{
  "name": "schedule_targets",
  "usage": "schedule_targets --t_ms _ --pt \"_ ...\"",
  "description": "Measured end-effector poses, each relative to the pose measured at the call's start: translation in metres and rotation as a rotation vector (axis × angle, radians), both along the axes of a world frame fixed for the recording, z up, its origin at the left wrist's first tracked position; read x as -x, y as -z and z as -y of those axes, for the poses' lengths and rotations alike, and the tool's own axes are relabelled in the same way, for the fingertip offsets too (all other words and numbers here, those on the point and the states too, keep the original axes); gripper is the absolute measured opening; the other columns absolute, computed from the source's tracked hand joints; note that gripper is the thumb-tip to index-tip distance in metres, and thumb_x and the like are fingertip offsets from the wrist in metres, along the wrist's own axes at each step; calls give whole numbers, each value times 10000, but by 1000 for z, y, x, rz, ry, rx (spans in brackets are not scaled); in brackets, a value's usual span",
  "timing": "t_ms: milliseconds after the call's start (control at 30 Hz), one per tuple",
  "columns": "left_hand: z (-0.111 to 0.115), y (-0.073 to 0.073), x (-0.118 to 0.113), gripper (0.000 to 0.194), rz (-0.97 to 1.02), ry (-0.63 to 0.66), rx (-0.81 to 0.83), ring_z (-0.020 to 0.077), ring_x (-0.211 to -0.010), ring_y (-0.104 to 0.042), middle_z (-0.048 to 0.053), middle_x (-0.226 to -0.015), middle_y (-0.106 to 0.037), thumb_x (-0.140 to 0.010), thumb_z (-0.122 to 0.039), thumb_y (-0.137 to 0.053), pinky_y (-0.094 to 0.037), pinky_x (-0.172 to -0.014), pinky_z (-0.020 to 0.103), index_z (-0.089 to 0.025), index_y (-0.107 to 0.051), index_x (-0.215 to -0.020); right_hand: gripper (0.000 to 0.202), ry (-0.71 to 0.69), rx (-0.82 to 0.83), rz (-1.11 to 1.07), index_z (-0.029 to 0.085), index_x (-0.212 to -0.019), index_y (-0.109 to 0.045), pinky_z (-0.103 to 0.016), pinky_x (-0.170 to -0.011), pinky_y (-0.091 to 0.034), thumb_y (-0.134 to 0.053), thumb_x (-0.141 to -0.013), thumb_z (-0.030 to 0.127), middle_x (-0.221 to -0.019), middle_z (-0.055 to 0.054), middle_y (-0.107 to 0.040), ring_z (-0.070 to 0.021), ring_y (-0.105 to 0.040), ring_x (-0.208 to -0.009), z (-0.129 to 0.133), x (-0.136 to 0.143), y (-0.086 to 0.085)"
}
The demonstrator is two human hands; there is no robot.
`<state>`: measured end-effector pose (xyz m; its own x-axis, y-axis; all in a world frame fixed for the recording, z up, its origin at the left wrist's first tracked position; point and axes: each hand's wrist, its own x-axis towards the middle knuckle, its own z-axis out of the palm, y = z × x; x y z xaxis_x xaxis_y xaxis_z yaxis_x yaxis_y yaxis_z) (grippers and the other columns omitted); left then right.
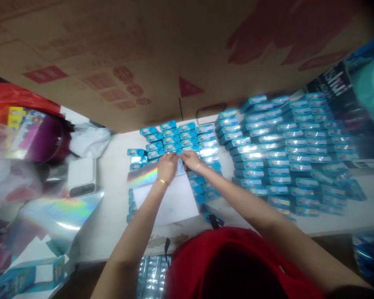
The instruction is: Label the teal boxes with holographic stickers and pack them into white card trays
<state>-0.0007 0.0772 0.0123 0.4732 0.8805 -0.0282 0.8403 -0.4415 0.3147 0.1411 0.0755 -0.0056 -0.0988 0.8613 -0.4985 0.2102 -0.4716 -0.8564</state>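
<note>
My left hand and my right hand meet at the middle of the table, fingers pinched close together. A small pale bluish piece shows between them, too blurred to name. Below my left hand lies a white sheet with a shiny rainbow-silver strip along its upper edge. The sheet rests over rows of small blue boxes, which also show beyond my fingertips. My right wrist passes over more of these boxes. Exactly what either hand grips is hidden by the fingers.
Stacked blue boxes fill the right side of the white table. A large cardboard carton stands across the back. At left are a white device, a shiny rainbow sheet and an opened blue box.
</note>
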Motion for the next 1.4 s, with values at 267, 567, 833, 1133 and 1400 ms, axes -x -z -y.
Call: schedule_targets --t_ms 267,567,833,1133,1400 --pt "36 5 5 144 736 -364 130 194 -975 -596 89 -979 -615 -857 -333 -562 -494 -846 340 -193 -550 -825 256 -41 -1 36 204 -642 -516 -243 -511 -387 -444 -884 249 -369 56 -474 -139 -507 -400 0 -4 3" --pt "51 -34 -4 381 1457 -1009 375 79 -533 -542 -55 -626 -565 -606 -365 -772 -426 -515 198 -198 -462 -752 363 188 -344 82 188 -932 -644 -292 -832 -431 -457 -900 497 -954 -57 -647 -176 -566 -926 29 -18 -28" --pt "77 -65 -68 321 1502 -941 661 88 -566 -562 -30 -622 -599 -589 -304 -793 -418 -521 195 -185 -522 -712 381 294 30 -278 175 -805 -620 -235 -571 -391 -674 -715 542 -732 -2 -614 -113 -502 -627 93 -64 -68" --pt "88 -19 -120 142 998 -771 424 128 -657 -539 -8 -693 -585 -726 -298 -677 -440 -653 262 -189 -587 -709 216 319 -331 194 202 -703 -564 -269 -635 -391 -534 -816 384 -678 3 -525 -144 -474 -648 107 -133 -40" --pt "83 -6 -142 59 420 -639 146 264 -992 -532 66 -960 -603 -773 -229 -630 -361 -884 422 -201 -619 -722 201 97 -510 648 191 -740 -607 -311 -776 -389 -468 -874 250 -770 -54 -586 -200 -507 -800 101 -151 -8"
